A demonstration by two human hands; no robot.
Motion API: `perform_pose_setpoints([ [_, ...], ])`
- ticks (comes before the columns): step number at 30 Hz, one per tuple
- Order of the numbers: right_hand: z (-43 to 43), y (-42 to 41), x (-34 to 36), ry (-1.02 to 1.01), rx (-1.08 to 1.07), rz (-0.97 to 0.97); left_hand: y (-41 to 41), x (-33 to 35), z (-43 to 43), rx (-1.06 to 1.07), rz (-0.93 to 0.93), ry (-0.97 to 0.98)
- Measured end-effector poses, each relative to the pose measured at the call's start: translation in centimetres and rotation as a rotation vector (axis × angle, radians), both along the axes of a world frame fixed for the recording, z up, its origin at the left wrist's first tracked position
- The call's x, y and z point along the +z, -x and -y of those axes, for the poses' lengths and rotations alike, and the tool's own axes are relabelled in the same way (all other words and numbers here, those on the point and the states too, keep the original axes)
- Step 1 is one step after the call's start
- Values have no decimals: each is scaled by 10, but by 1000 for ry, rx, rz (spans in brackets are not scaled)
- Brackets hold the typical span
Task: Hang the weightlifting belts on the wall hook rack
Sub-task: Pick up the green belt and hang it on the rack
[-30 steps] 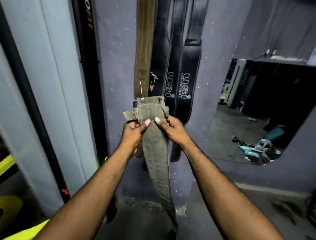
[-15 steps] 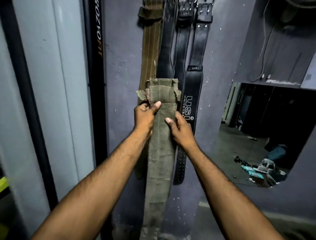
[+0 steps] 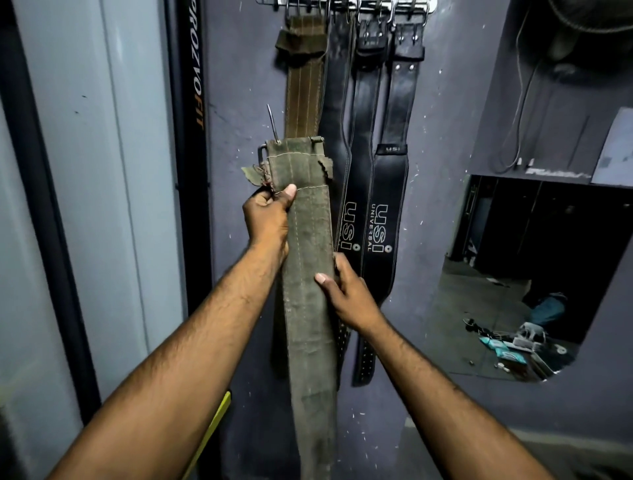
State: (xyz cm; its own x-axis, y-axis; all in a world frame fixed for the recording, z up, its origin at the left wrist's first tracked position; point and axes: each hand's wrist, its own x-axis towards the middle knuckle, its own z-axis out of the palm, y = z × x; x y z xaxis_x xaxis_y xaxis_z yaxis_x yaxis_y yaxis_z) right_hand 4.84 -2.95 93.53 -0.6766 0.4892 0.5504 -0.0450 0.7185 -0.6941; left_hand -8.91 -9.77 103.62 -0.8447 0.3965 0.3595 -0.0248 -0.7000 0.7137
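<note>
We hold the green canvas belt (image 3: pixel 308 274) upright, left hand (image 3: pixel 269 219) gripping under its buckle (image 3: pixel 263 152), right hand (image 3: pixel 349 294) gripping lower; the hook rack (image 3: pixel 346 3) lies straight above.

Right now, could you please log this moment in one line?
worn olive canvas belt: unhung, below metal hook rack | left hand: grips near buckle | right hand: grips lower down
</note>
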Motion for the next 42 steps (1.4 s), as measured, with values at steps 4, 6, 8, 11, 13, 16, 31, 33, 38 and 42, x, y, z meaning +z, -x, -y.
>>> perform_pose_setpoints([
  [4,4,4,-6,-99,-130,-120,-3,6,-3,0,-4,1],
  [6,4,1,-5,-84,-95,-95,-4,10,-1,12,-16,5],
  [8,1,-5,-10,-41,-33,23,-2,16,1,23,-11,-8],
  [11,-8,-10,-31,-86,-88,86,1,19,1,57,13,-16],
  [13,-9,-10,-39,-123,-170,40,2,14,0,96,23,2],
  [16,-8,-13,-45,-79,-150,18,9,5,-7,125,-1,33],
  [31,-2,-36,-87,192,15,171,-3,29,6,103,-89,21],
  [33,-2,-35,-90,132,-58,160,-2,29,7,107,-93,27],
  [38,1,-37,-105,367,170,236,1,36,16,122,-88,33],
  [42,3,-46,-129,392,203,385,-3,43,26,78,-57,-19],
])
